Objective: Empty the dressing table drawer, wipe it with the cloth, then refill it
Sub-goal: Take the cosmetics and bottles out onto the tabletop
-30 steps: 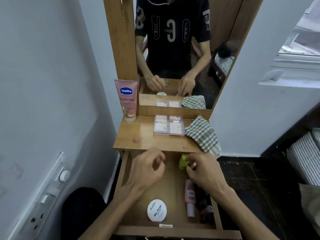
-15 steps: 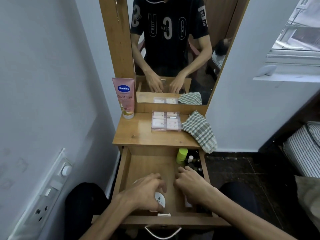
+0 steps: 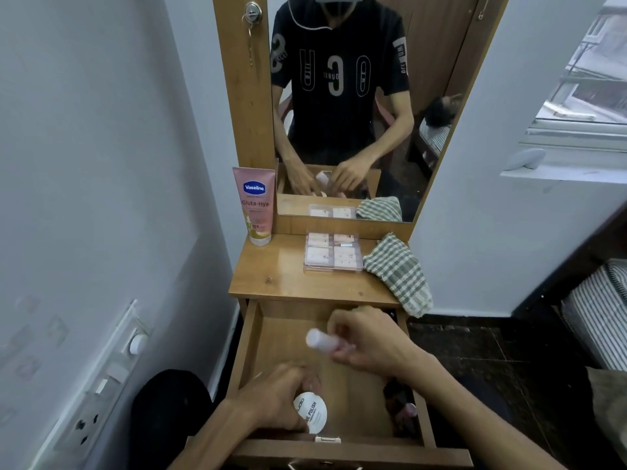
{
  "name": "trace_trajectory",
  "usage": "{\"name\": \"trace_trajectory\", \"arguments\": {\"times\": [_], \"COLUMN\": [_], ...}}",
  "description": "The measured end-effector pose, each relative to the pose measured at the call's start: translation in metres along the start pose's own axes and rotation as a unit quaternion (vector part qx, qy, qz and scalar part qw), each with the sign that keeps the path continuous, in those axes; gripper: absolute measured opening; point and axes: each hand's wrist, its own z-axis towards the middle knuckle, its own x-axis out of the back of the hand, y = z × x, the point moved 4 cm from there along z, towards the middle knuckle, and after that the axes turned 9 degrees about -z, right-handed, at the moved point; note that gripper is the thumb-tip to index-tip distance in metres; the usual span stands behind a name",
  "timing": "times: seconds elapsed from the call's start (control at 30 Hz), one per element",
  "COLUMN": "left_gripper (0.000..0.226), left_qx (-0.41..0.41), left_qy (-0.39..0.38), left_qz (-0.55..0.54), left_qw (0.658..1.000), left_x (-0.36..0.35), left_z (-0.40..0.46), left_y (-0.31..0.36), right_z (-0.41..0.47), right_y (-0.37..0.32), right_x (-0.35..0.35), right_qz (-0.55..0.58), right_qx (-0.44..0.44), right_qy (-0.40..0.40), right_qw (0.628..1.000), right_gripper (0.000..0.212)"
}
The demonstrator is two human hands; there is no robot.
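Emptying under way: my right hand (image 3: 369, 344) grips a small pink bottle (image 3: 320, 340), lifted above the middle of the open drawer (image 3: 251, 351), while my left hand (image 3: 278, 398) curls round the white nail-polish-remover tub (image 3: 314, 413) at the drawer's 6 o'clock edge. Already out on the bench (image 3: 271, 276): a pink lotion tube (image 3: 255, 205) standing at 10 o'clock and a clear case of pink compacts (image 3: 331, 252) at 12. The checked cloth (image 3: 397, 273) lies at the bench's 2 o'clock corner, draped over the edge, apparently unused. A few dark small items (image 3: 400, 401) remain along the drawer's 4 o'clock side; what they are is unclear. By my reckoning the first stage is roughly half done; wiping and refilling are still to come.
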Motion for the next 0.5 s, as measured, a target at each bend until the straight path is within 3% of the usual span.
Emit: {"name": "trace_trajectory", "arguments": {"times": [0.2, 0.3, 0.5], "left_gripper": [0.049, 0.061, 0.058], "left_qx": [-0.032, -0.031, -0.061], "left_qy": [-0.005, 0.012, 0.072], "left_qz": [0.018, 0.02, 0.028], "left_qw": [0.999, 0.999, 0.995], "left_x": [-0.003, -0.008, -0.004], "left_z": [0.007, 0.013, 0.022], "left_y": [0.004, -0.004, -0.011], "right_z": [0.051, 0.093, 0.162], "right_y": [0.005, 0.007, 0.006], "right_x": [0.045, 0.052, 0.038], "right_qz": [0.2, 0.22, 0.226], "right_qx": [-0.099, -0.153, -0.197], "right_qy": [0.229, 0.272, 0.301], "right_qw": [0.947, 0.924, 0.905], "right_gripper": [0.028, 0.03, 0.029]}}
